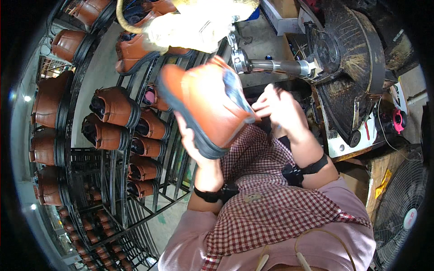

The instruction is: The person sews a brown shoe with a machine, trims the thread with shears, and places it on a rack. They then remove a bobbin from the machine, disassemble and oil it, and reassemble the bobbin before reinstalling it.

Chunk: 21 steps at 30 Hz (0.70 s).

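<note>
Shoe in left hand, right hand just beside it.

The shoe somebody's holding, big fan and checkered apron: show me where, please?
Held shoe (203,101), head view, on its brown leather side.
Big fan (409,218), head view, on its round middle.
Checkered apron (266,210), head view, on its front.

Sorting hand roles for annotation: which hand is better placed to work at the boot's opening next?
Probably the right hand: it's raised beside the opening of the brown boot. The left hand looks committed, holding the boot along its sole. Blur hides whether the right hand touches the boot.
</note>
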Available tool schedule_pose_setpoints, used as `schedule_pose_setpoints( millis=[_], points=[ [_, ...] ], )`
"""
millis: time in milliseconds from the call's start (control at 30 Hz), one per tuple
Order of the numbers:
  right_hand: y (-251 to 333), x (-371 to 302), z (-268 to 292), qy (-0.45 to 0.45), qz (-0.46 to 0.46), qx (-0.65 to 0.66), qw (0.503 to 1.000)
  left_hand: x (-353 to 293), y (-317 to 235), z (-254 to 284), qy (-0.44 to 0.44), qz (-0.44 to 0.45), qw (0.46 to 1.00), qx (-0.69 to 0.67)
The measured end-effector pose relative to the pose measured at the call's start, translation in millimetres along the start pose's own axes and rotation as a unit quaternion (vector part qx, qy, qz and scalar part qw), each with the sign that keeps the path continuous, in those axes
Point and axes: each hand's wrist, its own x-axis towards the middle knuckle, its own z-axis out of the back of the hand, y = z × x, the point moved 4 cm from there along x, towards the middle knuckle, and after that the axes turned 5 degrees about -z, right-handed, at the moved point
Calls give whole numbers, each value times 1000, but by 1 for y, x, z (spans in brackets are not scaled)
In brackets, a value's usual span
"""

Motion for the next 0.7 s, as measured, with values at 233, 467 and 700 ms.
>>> schedule_pose_setpoints(
  millis=[233, 467, 700],
  points=[
    [56, 38, 28, -75, 76, 58, 993, 85, -10, -78, 130, 113, 953, 251],
    [47, -13, -9, -29, 191, -4, 981, 90, 7, -98, 209, 29, 900, 382],
    [54, -20, -6, -4, 248, -37, 968, 70, 4, -94, 131, 108, 959, 227]
  ],
)
